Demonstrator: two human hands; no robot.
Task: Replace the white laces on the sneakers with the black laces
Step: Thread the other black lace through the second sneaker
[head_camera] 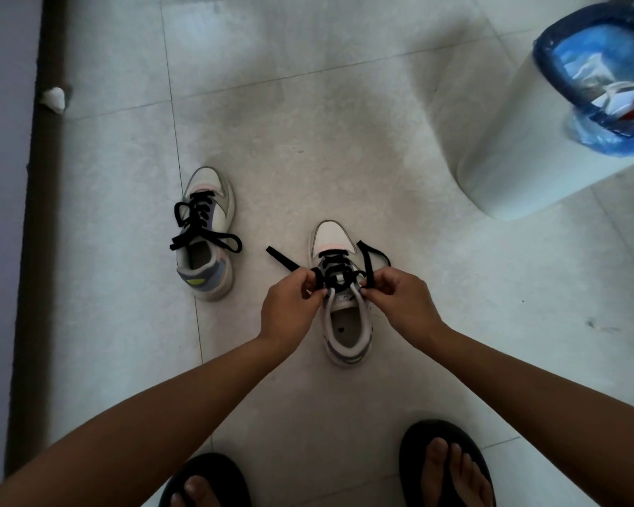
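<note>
Right sneaker (344, 309) on floor (308, 140), toe pointing away, long axis running from feet outward | black lace (335, 278) at top eyelets, ends trailing to either side | left hand (290, 309) grip: pinched on left strand | right hand (399, 301) grip: pinched on right strand | both equally near | left sneaker (207, 232) already laced black, apart to left | judged: tying stage.

At two o'clock I see the bin (549, 115) cut by the edge; my sandals (445, 466) at six likewise; the fingertips (313, 292) hide the knot.
</note>
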